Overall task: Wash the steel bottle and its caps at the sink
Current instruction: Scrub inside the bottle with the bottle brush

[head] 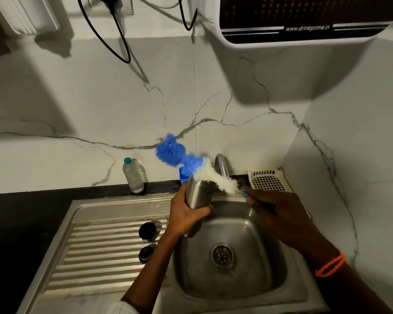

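Steel bottle [196,196] stood near upright over the sink [123,207], mouth up and tilted away. Left hand [186,214] gripped its body; right hand [279,214] held the brush [191,164], bristles above the mouth.

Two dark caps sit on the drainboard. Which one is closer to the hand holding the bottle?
The taller cap, farther from the camera, beside the left hand's wrist. The flatter cap lies nearer the camera, farther from that hand.

The left hand [186,214] reached up from the lower edge, its grip curled round the steel bottle [196,193], thumb across the front. The right hand [279,214] came in from the lower right corner, fingers closed on the brush handle [245,195], an orange bead band [330,264] on its wrist.
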